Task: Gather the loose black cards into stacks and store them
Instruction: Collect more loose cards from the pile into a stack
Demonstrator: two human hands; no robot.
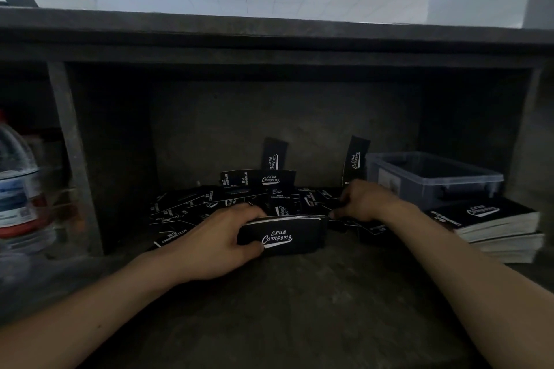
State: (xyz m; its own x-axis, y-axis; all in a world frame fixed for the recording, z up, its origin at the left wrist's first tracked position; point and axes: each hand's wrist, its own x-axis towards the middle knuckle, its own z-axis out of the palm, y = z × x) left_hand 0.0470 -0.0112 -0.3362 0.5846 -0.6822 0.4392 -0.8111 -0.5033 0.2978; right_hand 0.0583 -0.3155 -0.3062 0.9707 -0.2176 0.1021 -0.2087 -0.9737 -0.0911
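A heap of loose black cards (195,207) with white "Club Camping" print lies at the back of a dark shelf bay. My left hand (221,240) grips a stack of the cards (293,237) standing on edge on the shelf, thumb on its front face. My right hand (362,199) reaches into the heap just behind the stack's right end, fingers curled down on the loose cards; whether it pinches one is hidden. Two cards (274,154) (355,159) lean upright against the back wall.
A translucent plastic bin (434,180) stands at the right rear. In front of it lie two finished stacks of cards (491,225). A water bottle (21,189) stands in the left bay behind a divider (75,159). The shelf's front surface (284,308) is bare.
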